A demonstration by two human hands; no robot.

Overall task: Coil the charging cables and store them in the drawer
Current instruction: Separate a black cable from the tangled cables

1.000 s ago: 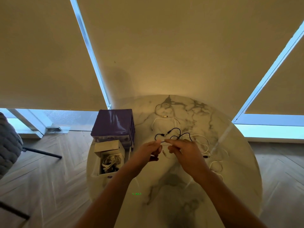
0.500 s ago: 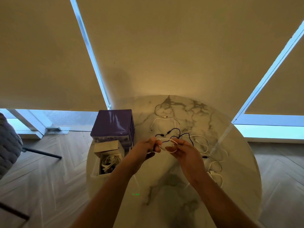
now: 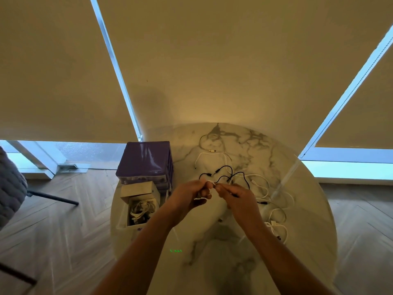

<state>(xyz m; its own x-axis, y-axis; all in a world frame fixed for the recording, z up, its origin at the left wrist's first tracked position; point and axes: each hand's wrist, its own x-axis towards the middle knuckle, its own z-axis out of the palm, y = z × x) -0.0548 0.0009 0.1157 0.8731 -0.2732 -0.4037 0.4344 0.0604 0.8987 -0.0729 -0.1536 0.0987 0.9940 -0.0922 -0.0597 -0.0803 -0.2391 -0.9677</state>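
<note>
At the far left of the worktop (image 3: 308,241) a purple drawer unit (image 3: 146,160) is standing, with one drawer (image 3: 141,204) pulled out toward the near side and already holding coiled white cables. Just right of it the left hand (image 3: 189,196) is curling its fingers around a small white loop of cable (image 3: 202,198) — the grip looks closed on the coil. The right hand (image 3: 236,198) is meeting it fingertip to fingertip, pinching the same cable's strand; how tight that pinch is cannot be told.

Beyond the hands a black cable (image 3: 225,173) is lying loose, and more white cables (image 3: 276,201) are trailing off to the right and near side, uncoiled.

To coil well, the left hand should probably be keeping the loops pinned at one spot while the right is feeding even turns — letting the cable twist freely so it lies flat. The risk, I judge, is snagging the black cable, which is lying just beyond the fingertips; lifting the coil clear should help.
</note>
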